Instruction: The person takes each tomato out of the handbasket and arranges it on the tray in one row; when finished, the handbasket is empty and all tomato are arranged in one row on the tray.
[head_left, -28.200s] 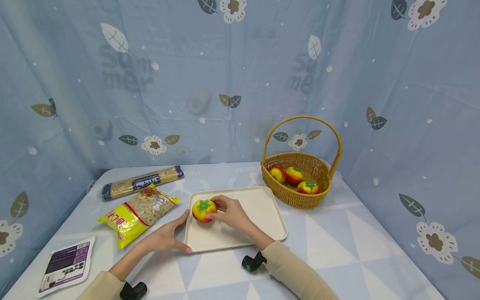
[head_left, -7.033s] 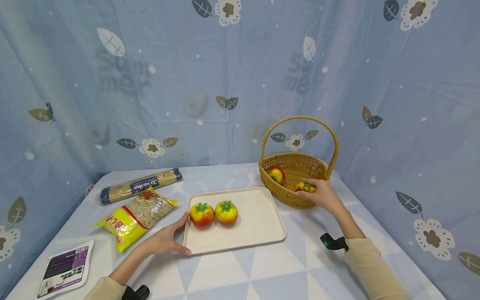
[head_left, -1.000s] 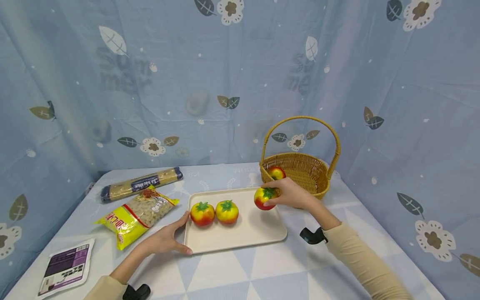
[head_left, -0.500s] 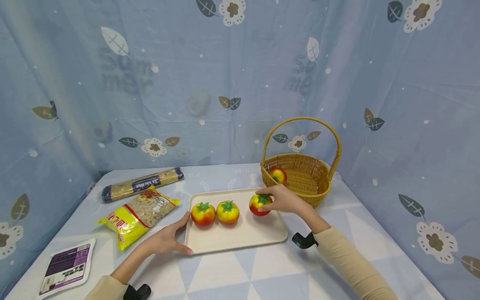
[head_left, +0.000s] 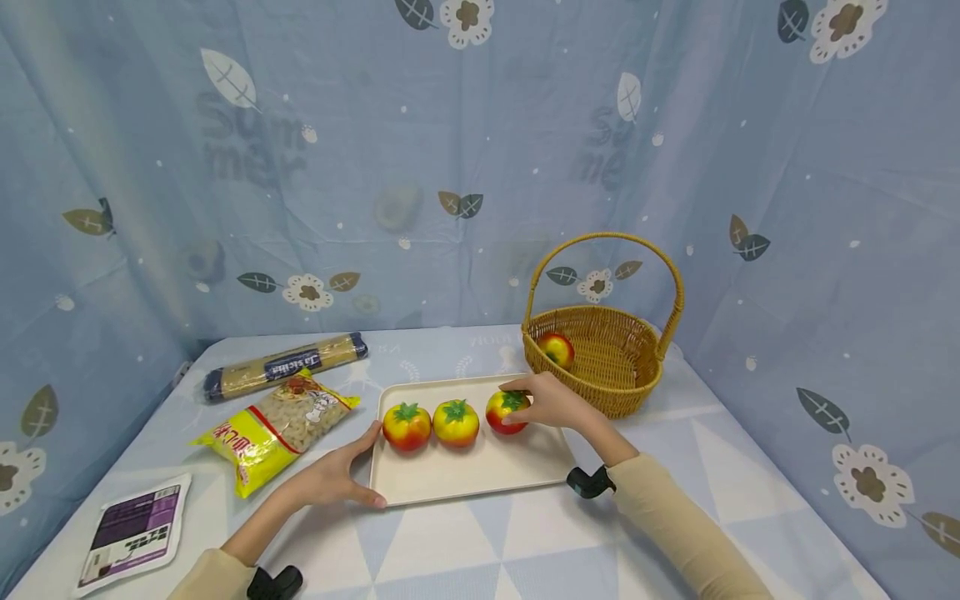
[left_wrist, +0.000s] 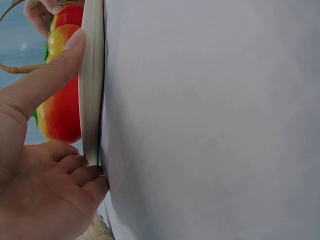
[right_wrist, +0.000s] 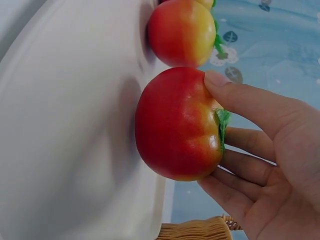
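Note:
My right hand (head_left: 551,402) holds a red-and-yellow tomato (right_wrist: 175,125) with a green leafy top, thumb on one side and fingers on the other. It is over the right half of a cream tray (head_left: 480,487); whether it touches the tray, I cannot tell. Left of it, a second tomato (head_left: 455,423) and a third tomato (head_left: 407,427) sit side by side on the tray. My left hand (head_left: 333,477) grips the tray's front left corner, thumb at the front edge, fingers at the left edge. In the left wrist view those fingers (left_wrist: 82,175) look curled against the rim.
Behind the tray to the right stands a wicker basket (head_left: 618,404) with a tall handle and one tomato (head_left: 557,350) inside. To the left lie a long spaghetti pack (head_left: 288,367), a yellow snack bag (head_left: 277,429) and a purple-and-white pouch (head_left: 135,533). Patterned curtains enclose the table.
Since the oldest frame, two tomatoes have left the basket. Over the last second my right hand has carried its tomato left across the tray, towards the other two. My left hand stays put.

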